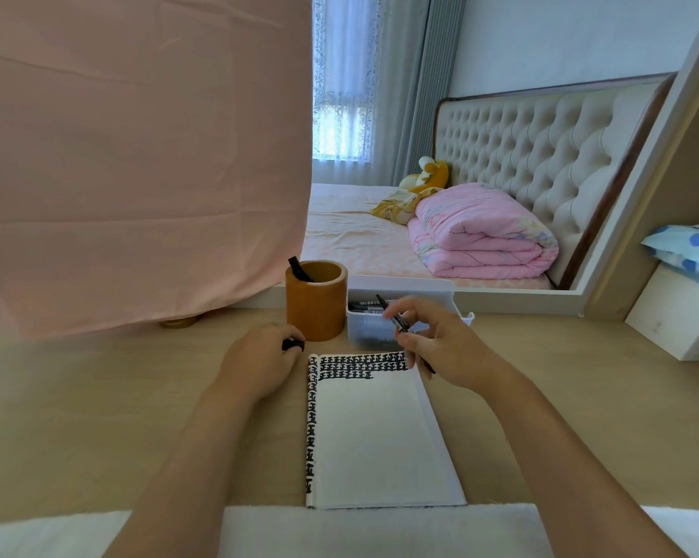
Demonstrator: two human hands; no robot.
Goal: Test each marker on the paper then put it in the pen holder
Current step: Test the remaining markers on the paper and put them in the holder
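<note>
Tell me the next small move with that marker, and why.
Probably lower the marker in the right hand to the paper and draw a test mark: the left hand pinches what looks like its cap, and the third row ends short.

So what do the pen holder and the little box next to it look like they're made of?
Pen holder: probably bamboo or wood, going by the warm orange-brown tone and thick rim; the finish is smooth and lightly glossy. Box: likely plastic, milky white and semi-translucent, since dark marker shapes show faintly through its front wall.
</note>
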